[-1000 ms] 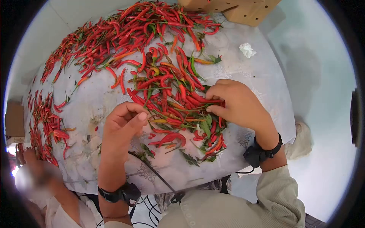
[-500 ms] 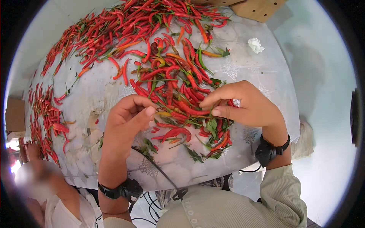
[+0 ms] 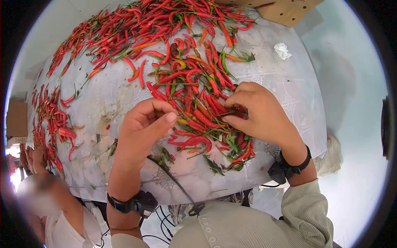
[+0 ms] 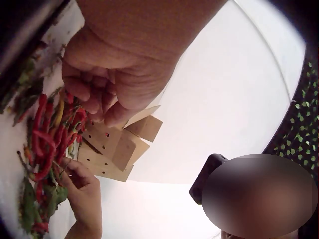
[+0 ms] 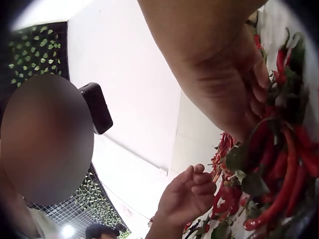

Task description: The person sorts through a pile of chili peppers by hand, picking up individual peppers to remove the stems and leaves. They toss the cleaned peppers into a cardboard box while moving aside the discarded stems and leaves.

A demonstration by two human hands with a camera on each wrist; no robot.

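A loose heap of red chili peppers [image 3: 192,78], mixed with green stems and leaves, lies on the table in front of both hands. My right hand [image 3: 262,113] reaches into the right side of this heap, thumb and forefinger bent with a gap between their tips, chilies right at them. In the right wrist view its fingertips are partly hidden among chilies and leaves; I cannot tell whether they grip one. My left hand [image 3: 144,128] is held at the heap's left edge, fingers loosely curled, thumb near the forefinger, nothing visible in it.
A larger chili pile [image 3: 136,29] spreads along the far side, and another pile [image 3: 51,120] lies at the left. A cardboard box [image 3: 285,12] and crumpled white tissue [image 3: 282,51] sit at the far right. Another person's arm [image 3: 68,202] shows at lower left. A black cable [image 3: 178,182] crosses the front edge.
My right hand first had its fingers at a red chili, drew back toward me, and is now in among the chilies again. The left hand stays nearly still; the head view has shifted slightly.
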